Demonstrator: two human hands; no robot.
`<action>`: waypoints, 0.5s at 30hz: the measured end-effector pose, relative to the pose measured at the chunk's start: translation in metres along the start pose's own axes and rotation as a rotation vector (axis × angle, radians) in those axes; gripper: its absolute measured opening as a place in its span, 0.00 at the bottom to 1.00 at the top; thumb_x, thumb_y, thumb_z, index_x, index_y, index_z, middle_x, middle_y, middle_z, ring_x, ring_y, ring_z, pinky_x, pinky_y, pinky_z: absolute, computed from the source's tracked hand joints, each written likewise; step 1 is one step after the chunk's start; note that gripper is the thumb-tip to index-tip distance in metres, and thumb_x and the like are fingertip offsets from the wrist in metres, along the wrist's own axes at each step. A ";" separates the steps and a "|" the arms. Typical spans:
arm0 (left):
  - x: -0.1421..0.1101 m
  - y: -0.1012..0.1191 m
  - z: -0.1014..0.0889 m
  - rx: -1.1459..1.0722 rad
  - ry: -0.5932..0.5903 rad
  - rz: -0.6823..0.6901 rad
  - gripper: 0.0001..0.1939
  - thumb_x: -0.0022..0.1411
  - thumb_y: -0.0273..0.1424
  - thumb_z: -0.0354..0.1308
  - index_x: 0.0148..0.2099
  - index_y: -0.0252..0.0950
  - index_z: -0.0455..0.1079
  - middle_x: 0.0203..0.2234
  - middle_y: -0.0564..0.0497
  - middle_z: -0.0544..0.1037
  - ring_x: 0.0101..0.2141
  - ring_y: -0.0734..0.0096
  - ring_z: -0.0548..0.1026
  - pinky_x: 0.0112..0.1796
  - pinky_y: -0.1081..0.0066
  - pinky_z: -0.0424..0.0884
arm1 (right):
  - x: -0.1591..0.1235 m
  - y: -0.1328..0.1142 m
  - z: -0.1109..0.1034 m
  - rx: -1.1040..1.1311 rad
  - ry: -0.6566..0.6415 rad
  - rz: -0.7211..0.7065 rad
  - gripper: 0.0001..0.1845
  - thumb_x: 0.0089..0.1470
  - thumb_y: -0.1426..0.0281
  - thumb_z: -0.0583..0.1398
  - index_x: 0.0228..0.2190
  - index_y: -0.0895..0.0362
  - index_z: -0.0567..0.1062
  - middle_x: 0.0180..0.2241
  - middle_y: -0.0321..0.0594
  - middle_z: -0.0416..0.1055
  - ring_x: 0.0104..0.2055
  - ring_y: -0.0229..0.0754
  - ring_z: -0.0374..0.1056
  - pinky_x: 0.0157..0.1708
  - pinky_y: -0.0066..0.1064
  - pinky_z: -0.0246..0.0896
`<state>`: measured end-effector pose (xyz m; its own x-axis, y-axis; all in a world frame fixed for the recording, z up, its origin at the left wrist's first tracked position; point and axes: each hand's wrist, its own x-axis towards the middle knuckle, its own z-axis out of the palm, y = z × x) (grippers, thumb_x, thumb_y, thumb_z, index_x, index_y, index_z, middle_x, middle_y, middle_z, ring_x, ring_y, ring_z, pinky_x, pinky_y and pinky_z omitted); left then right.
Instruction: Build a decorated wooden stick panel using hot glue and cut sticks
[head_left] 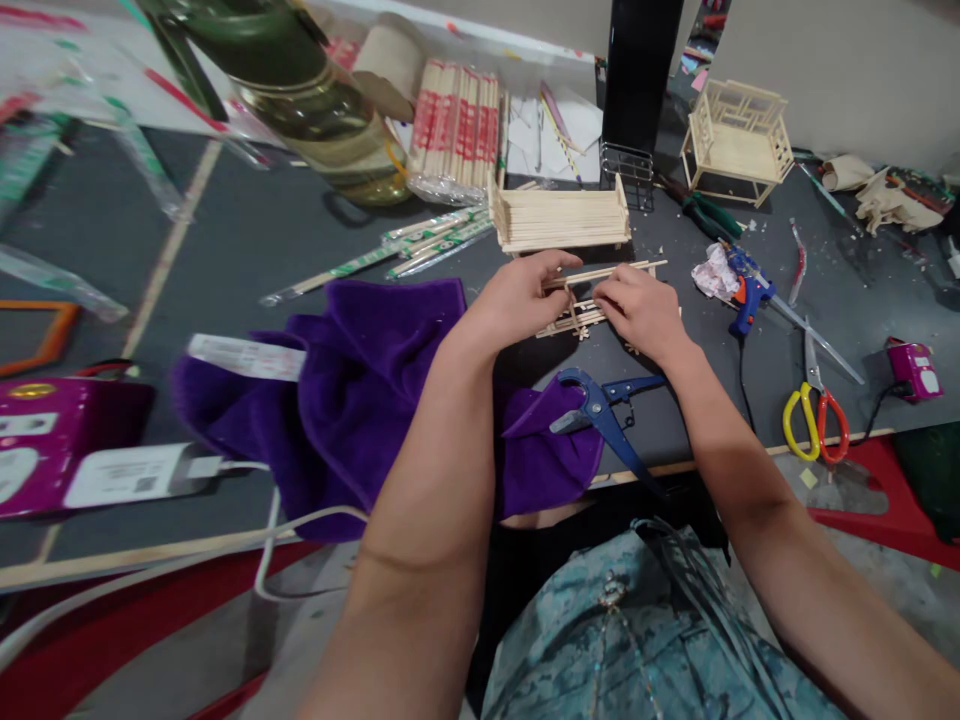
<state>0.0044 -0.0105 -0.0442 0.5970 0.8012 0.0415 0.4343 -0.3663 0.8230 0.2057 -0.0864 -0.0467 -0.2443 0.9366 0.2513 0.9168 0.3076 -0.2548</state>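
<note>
Grey tabletop [247, 245] underneath; the left hand [517, 300] pinches the stick frame [577, 321], whose slender joints might crack under uneven pressure. The right hand's [645, 312] fingertips grasp its other side; beyond, the glue gun's cord [742, 375] could snag that forearm.

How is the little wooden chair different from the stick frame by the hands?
The little chair has a filled-in seat, while the stick frame has open gaps. The chair stands on legs at the back with nobody touching it; the frame is low and near, with the left hand and right hand on it. Both are made of thin, pale sticks.
</note>
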 end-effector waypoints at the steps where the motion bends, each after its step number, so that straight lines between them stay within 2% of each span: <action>1: 0.000 0.000 0.000 0.001 0.001 0.000 0.33 0.57 0.30 0.57 0.64 0.29 0.75 0.38 0.44 0.83 0.38 0.59 0.78 0.44 0.61 0.76 | 0.000 0.000 0.000 -0.001 -0.001 0.000 0.18 0.75 0.65 0.52 0.42 0.53 0.82 0.43 0.44 0.76 0.47 0.48 0.69 0.41 0.36 0.58; 8: 0.000 0.000 0.000 0.013 0.006 -0.008 0.31 0.57 0.31 0.59 0.63 0.31 0.76 0.39 0.45 0.83 0.38 0.59 0.78 0.45 0.61 0.76 | 0.001 0.000 0.000 -0.008 -0.015 0.006 0.18 0.75 0.65 0.52 0.41 0.53 0.81 0.43 0.44 0.75 0.47 0.48 0.69 0.41 0.36 0.59; 15: -0.001 0.005 0.000 -0.008 -0.015 -0.035 0.32 0.56 0.31 0.62 0.63 0.30 0.75 0.39 0.45 0.84 0.38 0.59 0.79 0.45 0.62 0.76 | 0.002 -0.001 0.000 -0.012 -0.020 0.009 0.18 0.75 0.66 0.52 0.41 0.54 0.81 0.43 0.45 0.76 0.47 0.48 0.69 0.41 0.36 0.58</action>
<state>0.0056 -0.0134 -0.0396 0.5919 0.8060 0.0043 0.4497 -0.3347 0.8281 0.2044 -0.0853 -0.0460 -0.2419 0.9426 0.2302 0.9227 0.2969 -0.2461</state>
